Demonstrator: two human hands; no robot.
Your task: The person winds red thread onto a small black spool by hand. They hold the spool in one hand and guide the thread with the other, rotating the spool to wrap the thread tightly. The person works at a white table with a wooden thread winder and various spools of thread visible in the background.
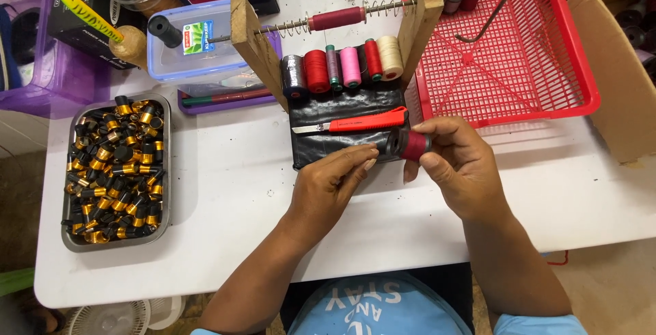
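Over a white table (232,191), the person's right hand (454,167) pinches a short black tube wrapped in red thread (404,145), thumb under it and fingertips curled over its red end, so the fingers are closed on it. The tube sits just above the lower right corner of a black mat (328,145). The left hand (331,188) reaches in from below, its fingers stretched out loosely and together, the tips touching the tube's dark open end; it grips nothing that I can make out. On the mat, just above the hands, lies a red-handled knife (355,124) with its blade pointing left. Beyond it a row of thread spools (342,67), black, red, pink and cream, stands between two wooden posts (254,44), with a dark red spool on a sprung rod (336,18) above. A red plastic basket (506,48) sits to the right, and well to the left a metal tray of black and gold rings (116,171).
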